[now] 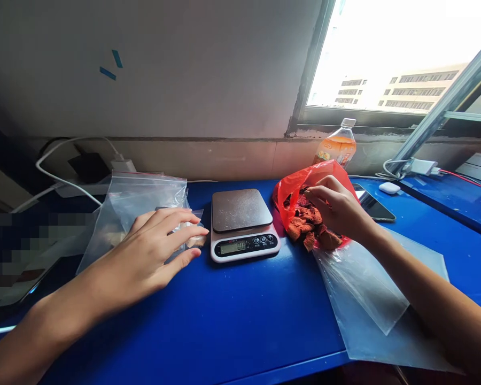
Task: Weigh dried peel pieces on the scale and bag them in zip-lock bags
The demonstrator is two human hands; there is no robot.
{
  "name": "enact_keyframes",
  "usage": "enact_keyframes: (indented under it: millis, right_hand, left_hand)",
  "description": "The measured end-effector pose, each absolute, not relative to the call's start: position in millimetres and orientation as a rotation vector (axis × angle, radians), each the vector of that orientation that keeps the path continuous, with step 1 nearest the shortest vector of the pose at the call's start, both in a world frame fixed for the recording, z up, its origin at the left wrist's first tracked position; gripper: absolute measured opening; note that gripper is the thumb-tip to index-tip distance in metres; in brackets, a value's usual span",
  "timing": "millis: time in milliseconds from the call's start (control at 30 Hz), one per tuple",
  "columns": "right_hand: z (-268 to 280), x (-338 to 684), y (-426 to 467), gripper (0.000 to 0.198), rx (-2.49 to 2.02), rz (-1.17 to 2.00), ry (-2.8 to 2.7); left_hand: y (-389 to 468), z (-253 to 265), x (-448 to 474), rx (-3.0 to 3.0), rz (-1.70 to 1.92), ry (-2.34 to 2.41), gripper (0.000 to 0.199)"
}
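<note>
Resting released on clear bags (144,206), the left hand (156,251) shares a blue table (232,321) beneath a window (401,53).

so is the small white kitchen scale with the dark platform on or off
On: the small white kitchen scale has digits lit on its display, and its dark platform is bare, between the left hand and right hand.
</note>
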State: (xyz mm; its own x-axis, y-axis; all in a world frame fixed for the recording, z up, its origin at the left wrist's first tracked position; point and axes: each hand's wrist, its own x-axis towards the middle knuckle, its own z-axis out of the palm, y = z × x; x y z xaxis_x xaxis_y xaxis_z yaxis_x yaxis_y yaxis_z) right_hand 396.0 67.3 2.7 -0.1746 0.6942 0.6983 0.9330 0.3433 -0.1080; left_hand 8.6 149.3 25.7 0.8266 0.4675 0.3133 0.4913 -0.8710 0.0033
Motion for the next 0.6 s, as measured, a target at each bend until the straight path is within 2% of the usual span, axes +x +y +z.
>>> enact_keyframes:
  millis: [233, 400, 600]
  right_hand:
    - [16.2, 356.1, 56.5, 0.025, -1.388, -0.324, -2.124]
    - [18.4, 339.0, 73.6, 0.04, -1.45, -0.252, -2.128]
    - [20.3, 312.7, 88.6, 0.037, -1.357, -0.317, -2.247]
  left_hand:
    - [153.7, 22.9, 8.5, -2.879, -0.618, -0.787, 0.03]
    - [162.9, 20.2, 6.7, -2.906, -0.646, -0.835, 0.026]
    - [166.9, 20.3, 2.5, -2.909, -0.724, -0.848, 0.022]
